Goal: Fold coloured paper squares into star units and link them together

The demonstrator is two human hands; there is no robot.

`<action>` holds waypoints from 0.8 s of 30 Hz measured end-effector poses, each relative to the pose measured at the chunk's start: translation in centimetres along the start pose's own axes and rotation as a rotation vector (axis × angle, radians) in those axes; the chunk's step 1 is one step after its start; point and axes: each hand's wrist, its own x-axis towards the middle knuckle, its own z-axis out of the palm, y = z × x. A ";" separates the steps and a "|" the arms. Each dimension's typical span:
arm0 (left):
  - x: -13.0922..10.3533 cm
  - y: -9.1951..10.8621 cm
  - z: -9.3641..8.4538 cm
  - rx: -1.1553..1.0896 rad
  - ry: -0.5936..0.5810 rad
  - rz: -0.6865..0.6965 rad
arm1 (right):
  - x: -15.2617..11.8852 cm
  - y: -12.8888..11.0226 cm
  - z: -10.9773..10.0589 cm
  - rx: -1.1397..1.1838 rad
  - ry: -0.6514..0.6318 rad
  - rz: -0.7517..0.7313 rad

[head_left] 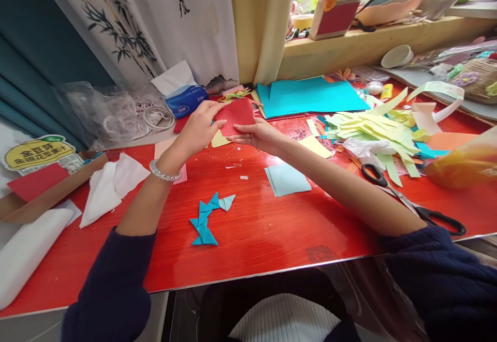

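Observation:
Both hands hold a square of red paper [237, 116] above the far middle of the table. My left hand [202, 124] grips its left side, thumb in front and fingers behind. At the lower right corner my right hand [258, 134] pinches the paper, its thumb lying on top. Nearer to me lies a chain of folded blue paper pieces [205, 220], with a pale blue folded piece [227, 203] at its upper end. A small stack of light blue paper squares [288, 179] rests under my right forearm. Some yellow paper [220, 139] shows below the red sheet.
Scissors [404, 199] lie at the right beside a heap of pale yellow paper strips [382, 137]. Large turquoise sheets [314, 96] lie at the back. A blue tissue pack [186, 100], crumpled white tissue [114, 179] and a cardboard box [58, 189] occupy the left.

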 end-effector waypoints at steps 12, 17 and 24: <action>0.3 -0.8 -0.3 -0.170 0.271 -0.111 | 0.1 0.0 0.3 -0.001 0.014 -0.029; 0.6 -2.0 -0.3 -0.228 0.308 -0.173 | 0.1 0.0 0.3 -0.005 -0.001 -0.015; 0.6 -2.4 0.3 -0.256 0.270 -0.159 | -0.1 -0.1 0.5 -0.022 -0.020 -0.001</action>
